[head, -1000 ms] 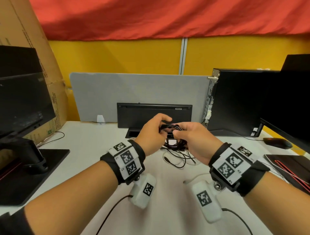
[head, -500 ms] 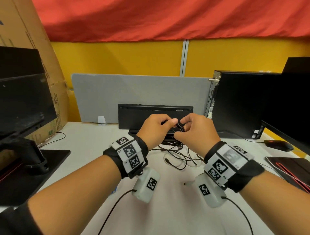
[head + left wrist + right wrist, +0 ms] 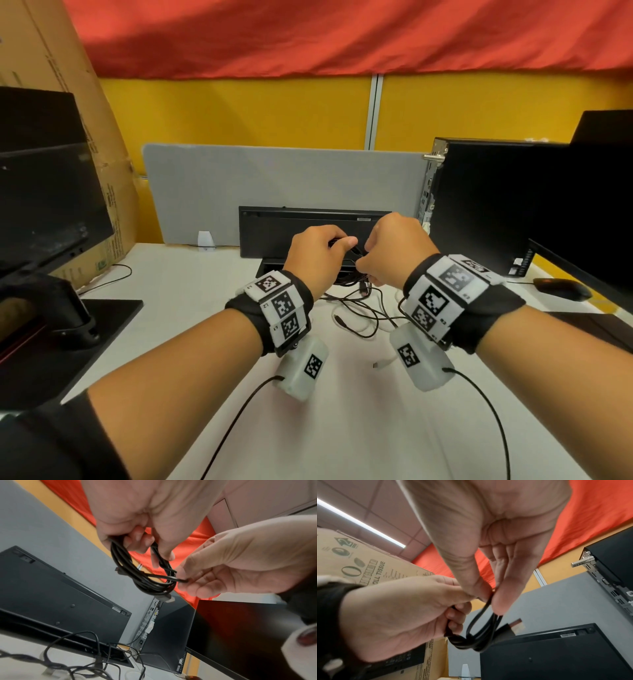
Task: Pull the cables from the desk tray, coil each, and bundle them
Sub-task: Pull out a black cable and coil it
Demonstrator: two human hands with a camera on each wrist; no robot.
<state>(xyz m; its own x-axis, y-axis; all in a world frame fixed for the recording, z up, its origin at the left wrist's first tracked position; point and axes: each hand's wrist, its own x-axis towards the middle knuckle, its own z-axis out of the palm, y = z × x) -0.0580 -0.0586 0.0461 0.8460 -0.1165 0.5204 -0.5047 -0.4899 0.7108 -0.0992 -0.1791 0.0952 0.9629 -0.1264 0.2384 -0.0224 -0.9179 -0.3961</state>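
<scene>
White desk [image 3: 178,284]; black coil [image 3: 147,577] between left hand [image 3: 313,260], right hand [image 3: 394,253].

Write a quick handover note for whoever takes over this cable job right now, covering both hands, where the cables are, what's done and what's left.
Left hand: grips the coiled black cable above the desk.
Right hand: pinches a strand of that coil in its fingers; the cable's plug hangs free.
Other cables: a loose tangle of black cables and a white cable lie on the desk in front of the tray.
Done: one cable coiled.
Left: secure this coil, coil the loose cables, bundle them all.
</scene>
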